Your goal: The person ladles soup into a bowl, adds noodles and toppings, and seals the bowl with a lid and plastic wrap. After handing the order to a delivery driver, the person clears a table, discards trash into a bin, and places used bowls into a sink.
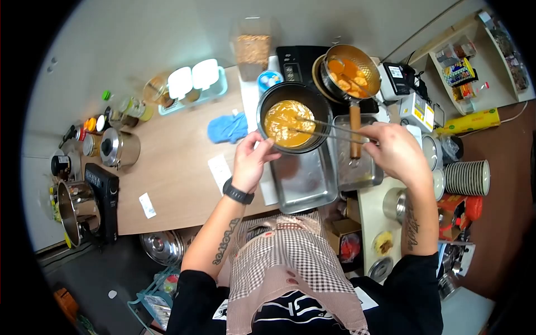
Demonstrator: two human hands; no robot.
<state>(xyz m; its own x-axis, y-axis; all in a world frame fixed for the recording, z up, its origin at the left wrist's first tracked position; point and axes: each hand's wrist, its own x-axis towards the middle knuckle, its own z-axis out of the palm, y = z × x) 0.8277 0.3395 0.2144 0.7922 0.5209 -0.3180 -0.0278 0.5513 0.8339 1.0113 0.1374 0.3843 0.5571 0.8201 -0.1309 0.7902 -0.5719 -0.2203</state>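
My left hand [255, 159] is closed on the near rim of a black pot [264, 114], thumb at the edge. Inside lies a glossy yellow-brown liquid [282, 114]. From the right, my right hand [393, 146] grips long, thin metal tongs [335, 131], and their tips dip into the liquid. That hand hides the tongs' far end. Below the pot sits a rectangular metal tray [306, 198], partly covered by it. A second metal tray [363, 176] is nearest to my right hand.
A pan [364, 56] with orange sauce and chunks stands on the black cooktop [290, 54], its wooden handle [355, 123] pointing toward me. Left are a blue cloth [228, 128], a lidded steel pot [127, 148] and several jars. Stacked plates [469, 177] stand right.
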